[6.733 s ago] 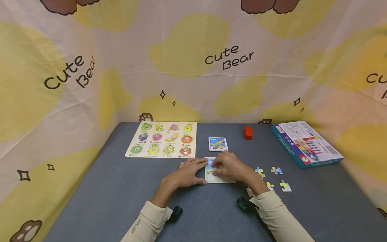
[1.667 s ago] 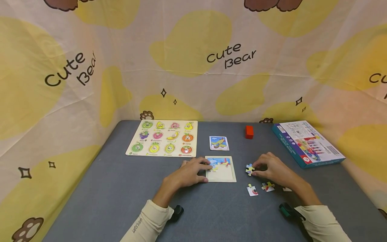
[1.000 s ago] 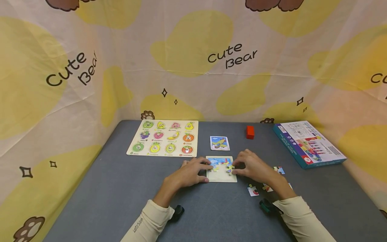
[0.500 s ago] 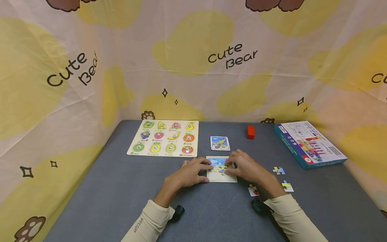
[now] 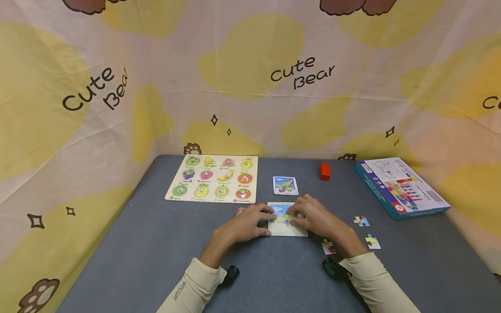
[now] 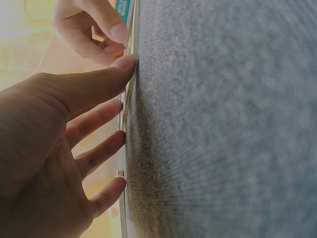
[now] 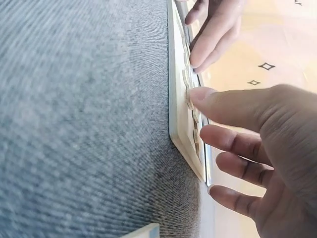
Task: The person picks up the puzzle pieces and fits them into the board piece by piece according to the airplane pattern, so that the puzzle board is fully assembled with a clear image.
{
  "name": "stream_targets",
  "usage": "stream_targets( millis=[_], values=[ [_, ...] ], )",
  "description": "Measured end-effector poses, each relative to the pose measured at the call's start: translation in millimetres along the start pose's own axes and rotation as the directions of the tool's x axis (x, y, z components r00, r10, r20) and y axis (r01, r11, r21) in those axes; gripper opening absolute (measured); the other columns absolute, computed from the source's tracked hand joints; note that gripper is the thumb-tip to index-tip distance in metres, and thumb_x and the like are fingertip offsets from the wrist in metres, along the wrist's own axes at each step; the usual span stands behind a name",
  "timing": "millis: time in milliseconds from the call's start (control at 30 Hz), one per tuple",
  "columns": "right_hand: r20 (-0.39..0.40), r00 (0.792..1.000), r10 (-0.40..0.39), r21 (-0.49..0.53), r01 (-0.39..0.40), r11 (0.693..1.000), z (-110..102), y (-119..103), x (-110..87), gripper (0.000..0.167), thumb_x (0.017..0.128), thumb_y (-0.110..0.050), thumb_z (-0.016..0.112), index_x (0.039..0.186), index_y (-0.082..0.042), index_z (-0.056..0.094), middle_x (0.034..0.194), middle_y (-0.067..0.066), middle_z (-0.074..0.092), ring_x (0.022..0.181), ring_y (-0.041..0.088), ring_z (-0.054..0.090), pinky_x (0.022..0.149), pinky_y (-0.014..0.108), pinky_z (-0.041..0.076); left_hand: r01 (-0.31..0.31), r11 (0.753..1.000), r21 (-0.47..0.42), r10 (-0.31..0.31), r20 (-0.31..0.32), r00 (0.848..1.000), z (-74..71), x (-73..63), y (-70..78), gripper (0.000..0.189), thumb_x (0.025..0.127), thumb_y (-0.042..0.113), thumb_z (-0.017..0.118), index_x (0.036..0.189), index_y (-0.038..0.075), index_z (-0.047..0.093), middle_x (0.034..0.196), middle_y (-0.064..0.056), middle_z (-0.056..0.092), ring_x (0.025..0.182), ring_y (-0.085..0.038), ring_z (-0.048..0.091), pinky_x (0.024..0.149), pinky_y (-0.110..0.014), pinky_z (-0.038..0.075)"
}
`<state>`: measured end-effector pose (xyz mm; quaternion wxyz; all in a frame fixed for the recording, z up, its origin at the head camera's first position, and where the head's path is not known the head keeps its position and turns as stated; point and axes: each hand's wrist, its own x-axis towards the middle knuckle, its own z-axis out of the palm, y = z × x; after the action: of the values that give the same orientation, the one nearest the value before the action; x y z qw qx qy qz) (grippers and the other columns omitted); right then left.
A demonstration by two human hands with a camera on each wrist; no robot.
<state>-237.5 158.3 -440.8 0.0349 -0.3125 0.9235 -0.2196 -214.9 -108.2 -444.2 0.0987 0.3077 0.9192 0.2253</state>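
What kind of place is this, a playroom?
It looks like a little play corner, maybe set up specially: a gray table holds a jigsaw tray and a fruit-picture board, with a "Cute Bear" cloth behind.

Pers. in long-slv top, cream/off-white, plain fabric. Ref = L cuff [image 5: 209, 268]: straight hem, slight creasing, ends short of wrist. L sleeve [image 5: 189, 300] runs back from L cuff, same col. Dk lettering [image 5: 179, 290] on it, just behind L cuff, running lengthwise; reads approx. "Let's Slim", too small to be sure. L cam [image 5: 231, 274]: small blk housing, rounded corners, at inner edge of L cuff. R sleeve [image 5: 381, 282] well to the right of L cuff, same cream, a few soft folds. R cam [image 5: 332, 267] also right of L cuff, nearer than R sleeve: blk body w/ dk green face, thin blk piece back twd sleeve. L hand [image 5: 244, 224] & R hand [image 5: 313, 216] both bare, fwd of L cuff.
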Motion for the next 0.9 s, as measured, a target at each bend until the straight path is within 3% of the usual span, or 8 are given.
stream_targets(
  millis=[500, 900],
  values=[
    [0.004, 0.998, -0.058, -0.049, 0.058, 0.997, 5.1, 0.8, 1.1, 0.026, 0.096, -0.023, 0.08, 0.121, -0.02, 0.082, 0.102, -0.004, 0.067, 0.094, 0.014, 0.046, 0.081, 0.035, 0.036, 0.008, 1.0, 0.018, -0.008, 0.008, 1.0, -1.6, -0.4, 3.0, 0.052, 0.098, 0.034, 0.078, 0.147, 0.02, 0.066, 0.153, 0.001, 0.056, 0.144, -0.023, 0.049, 0.099, -0.05, 0.037],
    [0.005, 0.999, -0.047, -0.097, 0.048, 0.994, 5.6, -0.7, 2.5, 0.024, 0.096, -0.025, 0.08, 0.12, -0.023, 0.083, 0.102, -0.003, 0.067, 0.092, 0.015, 0.044, 0.079, 0.036, 0.035, 0.01, 0.999, 0.032, -0.01, 0.01, 1.0, -1.8, -0.7, 3.0, 0.051, 0.098, 0.034, 0.078, 0.146, 0.021, 0.067, 0.153, 0.001, 0.056, 0.143, -0.024, 0.049, 0.099, -0.05, 0.038]
  ],
)
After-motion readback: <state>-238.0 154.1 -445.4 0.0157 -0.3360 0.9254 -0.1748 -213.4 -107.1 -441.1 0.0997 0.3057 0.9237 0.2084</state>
